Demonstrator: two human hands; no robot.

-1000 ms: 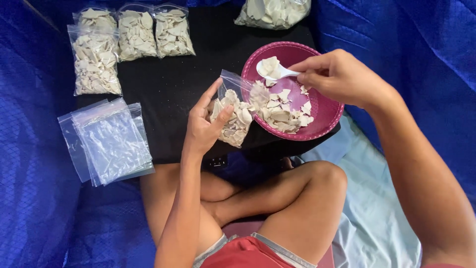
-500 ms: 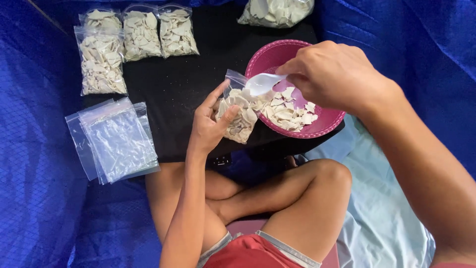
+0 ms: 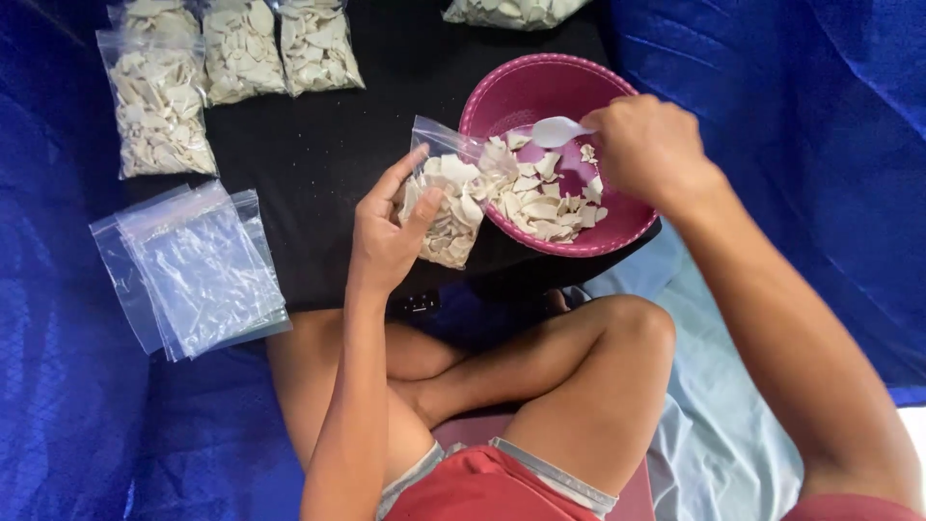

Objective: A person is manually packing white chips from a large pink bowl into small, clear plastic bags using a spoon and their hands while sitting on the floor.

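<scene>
Left hand (image 3: pixel 386 236): I see it gripping the small clear bag (image 3: pixel 446 207), fingers pinching the mouth open beside the pink bowl (image 3: pixel 540 92); the bag sits half full of pale chips on the black mat (image 3: pixel 318 154)
Right hand (image 3: pixel 651 150): fingers clenched around the white plastic spoon (image 3: pixel 559 130)
Change: a moment ago the spoon hung at the bag's mouth; now I find it back over the bowl's chips (image 3: pixel 540 198), scoop looking empty; one spoonful seems delivered, another due
Nearby: three filled bags (image 3: pixel 231 68) at the mat's far edge; empty bags (image 3: pixel 188 270) stacked at left
</scene>
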